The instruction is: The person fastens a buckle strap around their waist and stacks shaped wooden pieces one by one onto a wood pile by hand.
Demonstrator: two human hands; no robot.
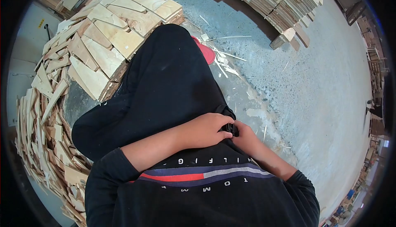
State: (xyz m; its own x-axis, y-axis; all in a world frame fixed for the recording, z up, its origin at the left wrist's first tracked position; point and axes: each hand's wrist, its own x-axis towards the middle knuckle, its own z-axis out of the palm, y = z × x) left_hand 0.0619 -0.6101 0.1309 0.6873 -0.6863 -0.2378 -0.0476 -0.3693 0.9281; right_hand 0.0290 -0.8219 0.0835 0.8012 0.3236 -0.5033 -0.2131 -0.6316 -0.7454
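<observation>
My left hand (208, 130) reaches across my lap to the right hip, its fingers closed round a small black object (229, 127) at the side of my black trousers (165, 78). Right beside it, my right hand (244, 135) pinches the same black object from the other side. The fingers partly cover the object, so its shape is hard to tell. Both hands rest close against the lower edge of my black shirt (206, 206).
Cut wooden panels (123, 41) are stacked ahead to the left. Loose wood offcuts (45, 144) heap at the left. Another panel stack (284, 4) stands at the upper right. Wood strips (225, 58) and a red item (205, 51) lie beyond my knee.
</observation>
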